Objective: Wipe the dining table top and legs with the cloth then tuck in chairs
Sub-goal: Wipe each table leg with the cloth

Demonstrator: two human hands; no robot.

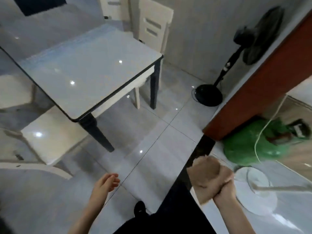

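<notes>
The dining table has a glossy white top with a dark rim and black legs. It stands ahead and to the left of me. A bunched brown cloth is gripped in my right hand at the lower right, well away from the table. My left hand hangs empty over the floor, fingers loosely apart. Cream chairs stand around the table: one at the near left pulled out, one at the far right, and another tucked under the right side.
A black standing fan is by the wall at right. A red-brown door frame runs diagonally on the right, with a green bag and a white round dish beyond it. My dark shoe rests on the glossy tiled floor.
</notes>
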